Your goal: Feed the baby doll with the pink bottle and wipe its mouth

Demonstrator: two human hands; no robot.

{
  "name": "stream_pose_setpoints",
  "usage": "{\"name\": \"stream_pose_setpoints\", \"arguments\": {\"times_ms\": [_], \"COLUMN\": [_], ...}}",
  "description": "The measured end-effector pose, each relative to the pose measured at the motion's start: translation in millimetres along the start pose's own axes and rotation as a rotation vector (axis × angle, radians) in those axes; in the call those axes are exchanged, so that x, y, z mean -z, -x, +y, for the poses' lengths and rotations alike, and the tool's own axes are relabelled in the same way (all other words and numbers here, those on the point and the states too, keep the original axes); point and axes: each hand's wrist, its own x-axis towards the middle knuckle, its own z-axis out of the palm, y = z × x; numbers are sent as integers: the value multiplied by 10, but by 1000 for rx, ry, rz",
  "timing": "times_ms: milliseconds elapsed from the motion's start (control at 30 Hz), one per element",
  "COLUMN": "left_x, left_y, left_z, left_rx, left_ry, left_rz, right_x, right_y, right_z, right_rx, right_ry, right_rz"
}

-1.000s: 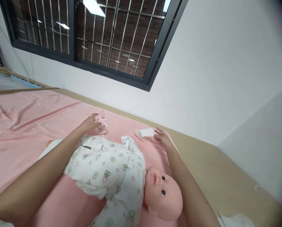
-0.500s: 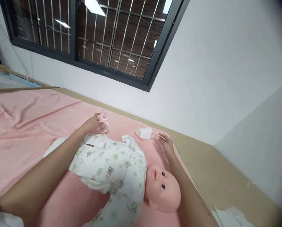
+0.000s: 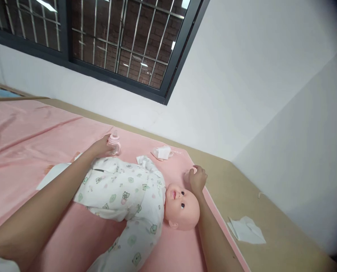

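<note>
A doll [image 3: 182, 206] in a white patterned outfit [image 3: 123, 189] lies on its back on a pink blanket [image 3: 55, 132], its head to the right. Beyond its body, my left hand [image 3: 102, 146] is closed on the side of a small baby bottle [image 3: 115, 143] with a pink collar and clear teat, standing upright. My right hand [image 3: 197, 179] is just past the doll's head at the blanket's edge. Its fingers curl round a pale pinkish thing, mostly hidden and blurred. Between my hands rests a small clear packet [image 3: 162, 152] with a white label or tissue.
A folded white tissue [image 3: 246, 229] lies on the tan surface [image 3: 225, 181] to the right of the blanket. Behind are a white wall [image 3: 227, 75] and a dark-framed window [image 3: 165, 87] with metal bars.
My right hand has shifted right and nearer, away from the clear packet, and its fingers have curled in. My left hand stays at the bottle. The view has turned slightly right.
</note>
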Motion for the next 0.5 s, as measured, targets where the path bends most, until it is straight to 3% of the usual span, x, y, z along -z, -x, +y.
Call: {"name": "stream_pose_setpoints", "arguments": {"times_ms": [100,200,500], "left_x": [-5,-9,-40], "left_y": [7,7,56], "left_z": [10,16,37], "left_rx": [8,19,5], "left_ry": [-53,-110,-154], "left_rz": [-29,-28,34], "right_x": [-94,-185,-215], "right_y": [100,169,173], "right_z": [33,64,156], "right_rx": [-174,-252,-236], "right_ry": [-45,-55,-33], "right_rz": [-140,-226,-198]}}
